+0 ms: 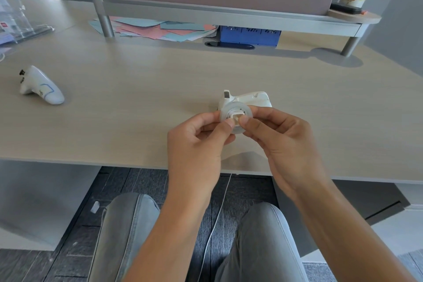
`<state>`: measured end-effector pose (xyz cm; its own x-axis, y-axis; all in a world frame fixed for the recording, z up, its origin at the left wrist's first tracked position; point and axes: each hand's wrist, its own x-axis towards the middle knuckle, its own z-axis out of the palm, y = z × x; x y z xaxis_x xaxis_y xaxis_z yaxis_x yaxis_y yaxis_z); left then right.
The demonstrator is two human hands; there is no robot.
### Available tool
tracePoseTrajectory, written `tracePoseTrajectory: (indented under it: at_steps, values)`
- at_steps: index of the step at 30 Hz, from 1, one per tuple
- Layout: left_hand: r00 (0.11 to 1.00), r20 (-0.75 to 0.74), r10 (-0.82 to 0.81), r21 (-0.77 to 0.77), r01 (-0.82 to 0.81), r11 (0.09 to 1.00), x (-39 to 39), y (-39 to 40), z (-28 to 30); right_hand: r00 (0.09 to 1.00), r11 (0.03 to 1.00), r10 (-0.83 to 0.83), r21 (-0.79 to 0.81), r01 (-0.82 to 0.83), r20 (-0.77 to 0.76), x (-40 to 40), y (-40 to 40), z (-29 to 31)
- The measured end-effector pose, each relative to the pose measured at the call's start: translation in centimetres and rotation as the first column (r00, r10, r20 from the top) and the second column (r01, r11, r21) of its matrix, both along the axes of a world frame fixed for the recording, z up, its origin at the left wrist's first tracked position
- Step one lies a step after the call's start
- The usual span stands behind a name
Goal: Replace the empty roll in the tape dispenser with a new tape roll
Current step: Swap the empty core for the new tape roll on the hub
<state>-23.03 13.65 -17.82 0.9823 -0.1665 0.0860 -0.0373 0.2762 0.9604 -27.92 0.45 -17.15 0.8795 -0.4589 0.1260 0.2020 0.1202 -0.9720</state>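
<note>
A clear tape roll [235, 110] with a white hub in its centre is held up above the desk between both hands. My left hand [196, 142] pinches its left edge with thumb and fingers. My right hand [277, 137] grips the right side, thumb pressed on the white hub. Just behind the roll, the white tape dispenser [251, 98] stands on the light wooden desk [137, 103], partly hidden by the roll and my fingers.
A white controller [40, 86] lies at the left of the desk. Coloured papers [155, 28] and a blue box [249, 35] sit under a monitor riser [229, 16] at the back. A clear plastic holder [16, 18] stands far left. My knees are below the desk edge.
</note>
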Motion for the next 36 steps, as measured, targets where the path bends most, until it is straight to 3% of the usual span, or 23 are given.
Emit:
tracePoseTrajectory:
  at_steps: [17, 23, 27, 36]
  values:
    - [1.0, -0.015, 0.012, -0.013, -0.012, 1.0, 0.3, -0.6, 0.0, 1.0, 0.999, -0.017, 0.048, 0.018, -0.015, 0.6, -0.5, -0.7]
    - [0.997, -0.06, -0.054, -0.146, 0.044, 0.988, 0.1, -0.5, 0.7, 0.987, 0.984, -0.154, -0.087, 0.158, 0.048, 0.4, -0.6, -0.5]
    - [0.996, -0.058, -0.073, -0.211, 0.059, 0.976, -0.4, -0.3, 0.9, 0.988, 0.974, -0.135, -0.175, 0.146, 0.073, -0.1, -0.4, -0.1]
    - [0.995, 0.097, 0.019, -0.011, -0.018, 1.0, -1.3, 0.4, 1.0, 0.997, 0.969, -0.07, -0.237, 0.065, -0.012, -1.2, 0.6, 0.8]
